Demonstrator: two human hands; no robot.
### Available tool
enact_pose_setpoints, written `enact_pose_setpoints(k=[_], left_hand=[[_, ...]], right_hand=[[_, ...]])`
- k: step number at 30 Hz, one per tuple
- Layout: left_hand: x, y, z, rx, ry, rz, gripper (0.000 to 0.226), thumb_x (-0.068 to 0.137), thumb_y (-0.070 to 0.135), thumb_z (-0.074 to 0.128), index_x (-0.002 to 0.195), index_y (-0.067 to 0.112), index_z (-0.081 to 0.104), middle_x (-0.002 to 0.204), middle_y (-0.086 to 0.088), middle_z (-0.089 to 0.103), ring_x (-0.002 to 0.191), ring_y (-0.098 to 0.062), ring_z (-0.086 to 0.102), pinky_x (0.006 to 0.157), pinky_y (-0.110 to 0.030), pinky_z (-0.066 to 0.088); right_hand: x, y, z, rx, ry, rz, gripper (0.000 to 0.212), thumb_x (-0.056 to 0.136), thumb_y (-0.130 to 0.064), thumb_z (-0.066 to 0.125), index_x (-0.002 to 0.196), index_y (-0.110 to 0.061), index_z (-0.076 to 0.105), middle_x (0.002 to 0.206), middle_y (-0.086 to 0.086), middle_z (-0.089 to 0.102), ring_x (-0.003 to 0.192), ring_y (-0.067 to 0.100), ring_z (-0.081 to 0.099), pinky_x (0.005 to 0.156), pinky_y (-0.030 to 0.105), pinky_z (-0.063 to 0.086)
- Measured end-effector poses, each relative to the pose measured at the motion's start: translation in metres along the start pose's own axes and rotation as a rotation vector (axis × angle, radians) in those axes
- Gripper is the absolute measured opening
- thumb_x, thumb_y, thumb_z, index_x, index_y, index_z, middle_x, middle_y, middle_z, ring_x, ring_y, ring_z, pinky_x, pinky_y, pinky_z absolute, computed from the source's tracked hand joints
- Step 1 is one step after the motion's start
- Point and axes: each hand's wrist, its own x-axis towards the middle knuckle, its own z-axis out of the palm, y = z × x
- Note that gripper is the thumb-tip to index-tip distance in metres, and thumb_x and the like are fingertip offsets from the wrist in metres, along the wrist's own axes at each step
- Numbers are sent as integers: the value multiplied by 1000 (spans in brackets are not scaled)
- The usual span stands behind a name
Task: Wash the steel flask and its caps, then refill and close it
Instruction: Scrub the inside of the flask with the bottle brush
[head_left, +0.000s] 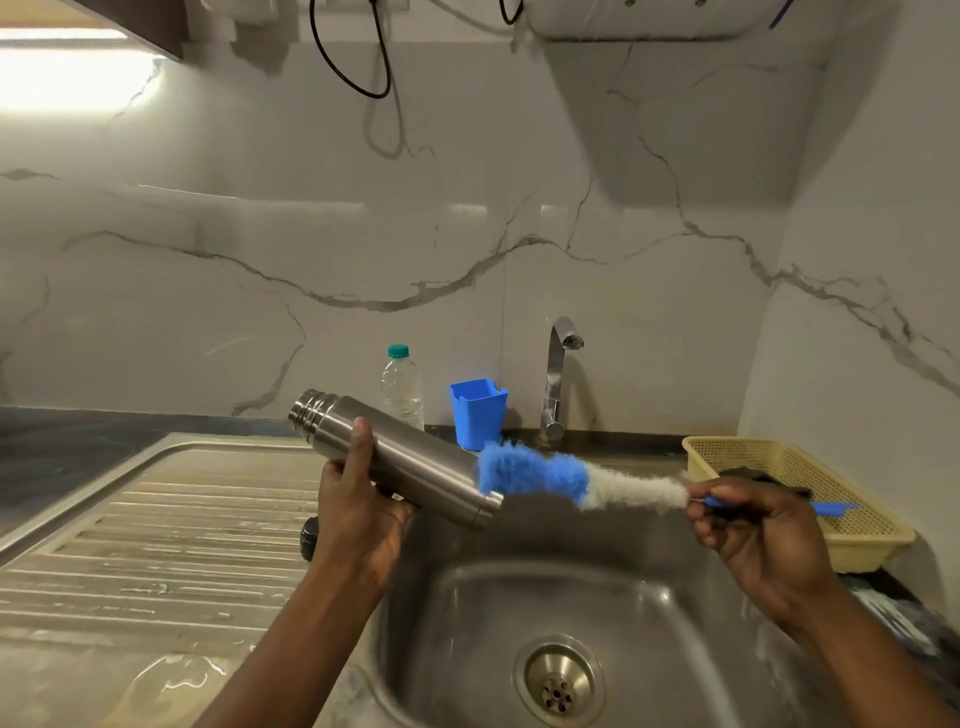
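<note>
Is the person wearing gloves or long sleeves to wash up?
No. The left hand and the right hand are bare, with no gloves. No sleeve shows on either arm as far as the picture reaches, and I see no watch, bracelet or ring.

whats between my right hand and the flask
In the head view, the bottle brush: its blue and white bristles span the gap from the right hand, which grips its handle, to the lower end of the steel flask, above the sink.
</note>
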Motion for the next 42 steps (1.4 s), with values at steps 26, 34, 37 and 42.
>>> enact_pose_setpoints(k=[26, 34, 37, 42], left_hand=[[4, -5, -6, -73, -75, -70, 63, 98, 40, 67, 151, 12, 47, 148, -20, 59, 133, -36, 62, 94, -64, 58], [-1, -6, -5, -59, -98, -73, 67, 92, 40, 71, 150, 14, 49, 150, -20, 57, 134, -37, 61, 98, -63, 57], [-7, -10, 0, -45, -128, -114, 62, 95, 38, 67, 150, 15, 50, 147, -20, 60, 131, -37, 63, 83, -52, 64], [-18, -14, 7, 18, -192, -171, 56, 95, 38, 63, 145, 16, 54, 140, -22, 63, 128, -38, 65, 76, -47, 65]], right_hand=[[3, 7, 2, 80, 62, 106, 36, 89, -2, 49, 66, 0, 78, 64, 17, 67, 50, 19, 63, 45, 22, 53], [1, 3, 3, 75, 74, 87, 46, 92, -1, 43, 62, -1, 78, 60, 15, 65, 49, 18, 61, 43, 21, 50], [0, 10, 9, 83, 44, 132, 39, 89, -2, 47, 66, 0, 78, 63, 17, 66, 49, 17, 62, 44, 21, 52], [-5, 14, 25, 82, -53, 148, 25, 80, -6, 56, 80, 5, 78, 73, 21, 70, 60, 22, 68, 53, 26, 59]])
